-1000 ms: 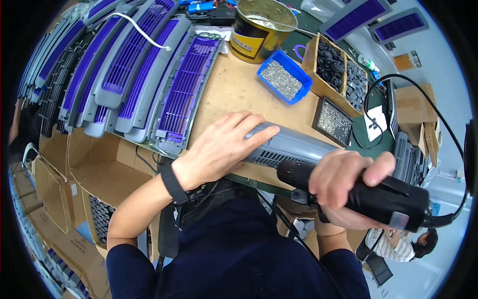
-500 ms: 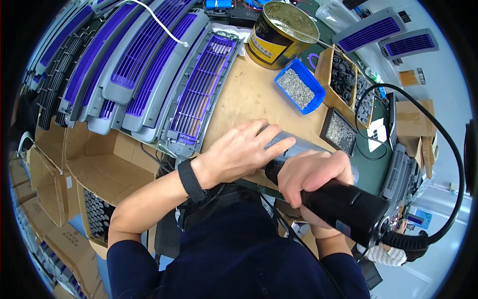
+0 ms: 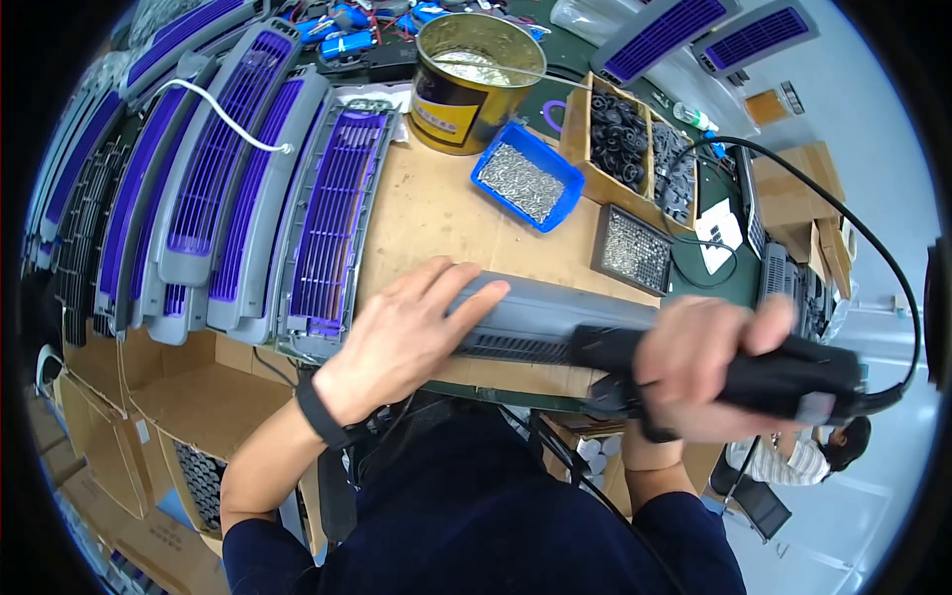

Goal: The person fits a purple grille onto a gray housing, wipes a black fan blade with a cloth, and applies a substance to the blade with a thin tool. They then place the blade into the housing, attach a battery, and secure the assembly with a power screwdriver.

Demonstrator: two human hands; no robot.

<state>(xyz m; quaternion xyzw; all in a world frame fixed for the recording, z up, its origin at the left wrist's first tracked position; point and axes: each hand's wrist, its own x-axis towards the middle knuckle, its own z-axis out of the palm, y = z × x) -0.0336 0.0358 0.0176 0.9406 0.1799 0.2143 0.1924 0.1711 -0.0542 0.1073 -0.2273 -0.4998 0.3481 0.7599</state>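
A long grey plastic housing (image 3: 560, 305) with a slotted side lies across the near edge of the bench. My left hand (image 3: 397, 332), a black band on its wrist, grips its left end, fingers over the top and thumb along it. In my right hand (image 3: 709, 359), blurred by motion, is a black electric screwdriver (image 3: 808, 375), held almost level over the housing's right end. Its cable runs off to the right. The screwdriver's tip is too blurred to tell whether it touches the housing.
Beyond the housing stand a blue bin (image 3: 568, 203) of screws, a black tray (image 3: 604, 248) of small metal parts, a wooden box (image 3: 577, 139) of black parts and a metal bucket (image 3: 436, 114). Grey-and-purple grille panels (image 3: 248, 198) crowd the left; cardboard boxes (image 3: 213, 382) sit below. Another person (image 3: 793, 456) is at far right.
My right hand has swung the screwdriver rightward, away from my left hand, and more of the housing shows. My left hand stays on the housing. The whole view has shifted.
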